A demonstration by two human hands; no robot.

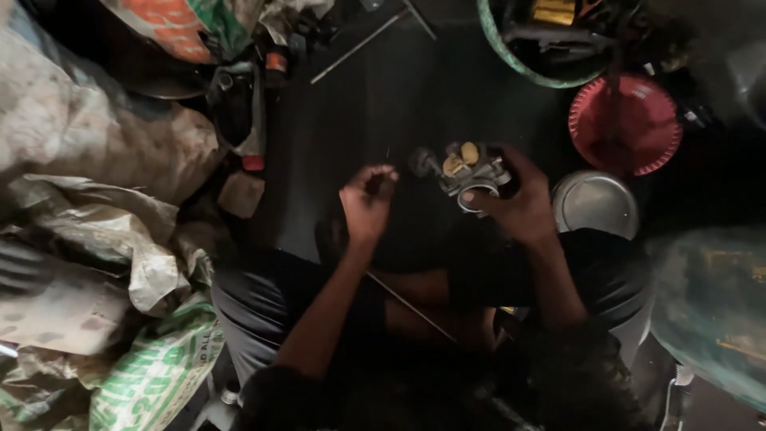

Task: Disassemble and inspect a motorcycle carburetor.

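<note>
Carburetor [471, 172] sits in my right hand [519, 209], fingers wrapped round its body, above the dark floor [375, 88]. Left hand [367, 199] pinches something thin, too small to identify. Best to keep the body steady and level, work slow. Steel bowl [596, 203] just right.
</note>
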